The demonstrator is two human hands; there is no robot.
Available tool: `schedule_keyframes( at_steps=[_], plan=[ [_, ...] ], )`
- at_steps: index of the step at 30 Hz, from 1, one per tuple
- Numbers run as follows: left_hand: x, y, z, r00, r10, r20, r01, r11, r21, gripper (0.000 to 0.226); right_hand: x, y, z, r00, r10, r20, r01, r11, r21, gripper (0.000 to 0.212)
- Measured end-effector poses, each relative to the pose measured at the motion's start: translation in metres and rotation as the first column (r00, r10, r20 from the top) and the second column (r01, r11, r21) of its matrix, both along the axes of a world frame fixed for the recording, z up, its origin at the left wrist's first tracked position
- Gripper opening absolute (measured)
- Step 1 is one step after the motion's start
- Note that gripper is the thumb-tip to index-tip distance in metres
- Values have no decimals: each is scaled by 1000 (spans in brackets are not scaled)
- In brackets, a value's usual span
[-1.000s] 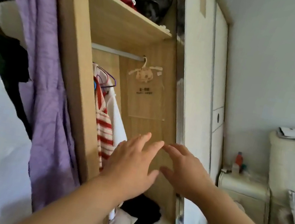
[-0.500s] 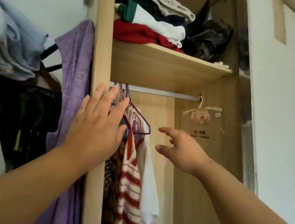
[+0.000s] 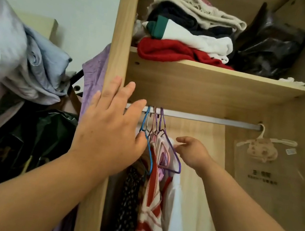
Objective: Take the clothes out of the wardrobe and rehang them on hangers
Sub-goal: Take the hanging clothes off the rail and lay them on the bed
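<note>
The left hand is raised flat, its fingers straight and a little spread, pointing up. Its fingertips lie over the edge of the wardrobe's wooden side panel and the near end of the metal rod. Its thumb sits just beside the blue hanger; whether it touches cannot be told. The right hand reaches in lower and deeper, fingers loosely curled. Its fingertips are right at the purple hanger and the shoulder of the white garment. Whether they pinch anything cannot be told.

Between the two hands, several hangers crowd together on the rod, a pink hanger among them. Below the hands hang a dark dotted garment, a red-and-white striped garment and the white one, touching side by side.

Above the hands, the shelf bears a stack of folded clothes with a dark plastic bag beside it. Well beyond the right hand, a small hanger with a clear packet hangs at the rod's far end. Outside the panel, past the left hand, hangs a purple cloth, with a pale blue cloth bunched farther out.
</note>
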State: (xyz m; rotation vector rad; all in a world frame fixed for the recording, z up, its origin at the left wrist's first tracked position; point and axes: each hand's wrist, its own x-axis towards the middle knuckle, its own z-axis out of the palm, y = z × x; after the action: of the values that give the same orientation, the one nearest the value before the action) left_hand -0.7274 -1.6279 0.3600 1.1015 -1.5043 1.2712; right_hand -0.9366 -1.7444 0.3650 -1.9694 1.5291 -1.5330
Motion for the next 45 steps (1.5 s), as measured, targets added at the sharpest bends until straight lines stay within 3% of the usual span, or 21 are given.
schedule_keyframes(
  at_steps=[5,9,12,15,17,24,33,37,45],
  plan=[
    [1,-5,1,1000,3,21,-2,998,-58,58,1,-30,5,979,143,145,-169,968,184,58],
    [2,-6,1,999,31,21,-29,998,-62,56,-2,-44,12,964,215,157,-250,932,262,81],
    [1,-6,0,1000,14,11,-13,997,-80,53,0,-48,13,969,217,120,-243,929,280,75],
    [0,-6,0,1000,0,7,1,996,-89,52,0,-49,16,987,143,71,-155,966,207,37],
    [0,-6,-1,1000,1,3,-1,996,-88,52,-3,-49,18,998,14,-67,-6,993,117,18],
    [-1,-4,-1,1000,23,14,-22,997,-71,48,-10,-52,37,950,-158,-270,172,985,30,25],
    [2,-5,-2,1000,17,19,-16,999,-41,43,-36,-55,44,925,-376,-56,360,913,-191,33],
    [2,-5,-1,1000,2,31,0,999,-47,41,-57,-38,40,906,-419,-49,392,879,-270,29],
    [0,1,-5,1000,-3,13,4,999,-36,46,-107,42,-41,905,-423,-47,383,858,-344,21]
  ],
)
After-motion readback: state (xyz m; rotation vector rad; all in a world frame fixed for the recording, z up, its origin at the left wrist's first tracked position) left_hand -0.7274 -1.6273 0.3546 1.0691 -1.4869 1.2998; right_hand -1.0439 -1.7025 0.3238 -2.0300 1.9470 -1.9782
